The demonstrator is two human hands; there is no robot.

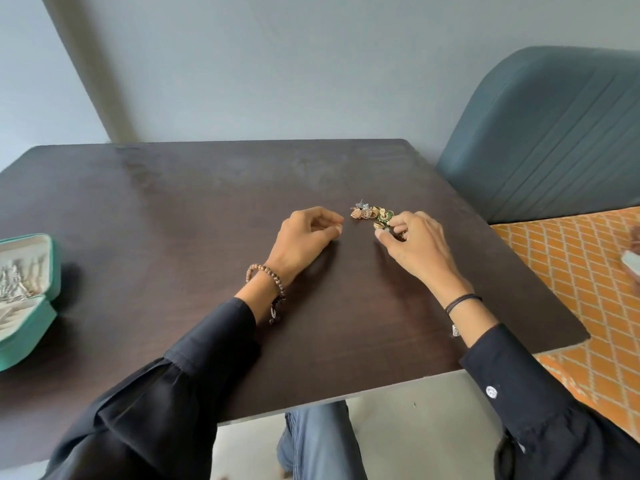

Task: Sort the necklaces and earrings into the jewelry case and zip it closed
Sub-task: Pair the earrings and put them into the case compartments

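jewelry case (pixel 31 341) cut off left, right hand (pixel 412 242) pinching earrings (pixel 370 213), left hand (pixel 304 237) relaxed

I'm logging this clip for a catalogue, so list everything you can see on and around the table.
table: one, dark brown, fills the middle of the view.
jewelry case: one, teal with cream lining, open, at the table's left edge.
necklaces: silvery chains, number unclear, inside the case.
earrings: small pile, gold, green and silver, mid-table.
chair: one, blue-grey, beyond the table's far right corner.
patterned fabric: one, orange, right of the table.
left hand: one, loosely curled, resting on the table left of the earrings.
right hand: one, pinches an earring at the pile's near edge.
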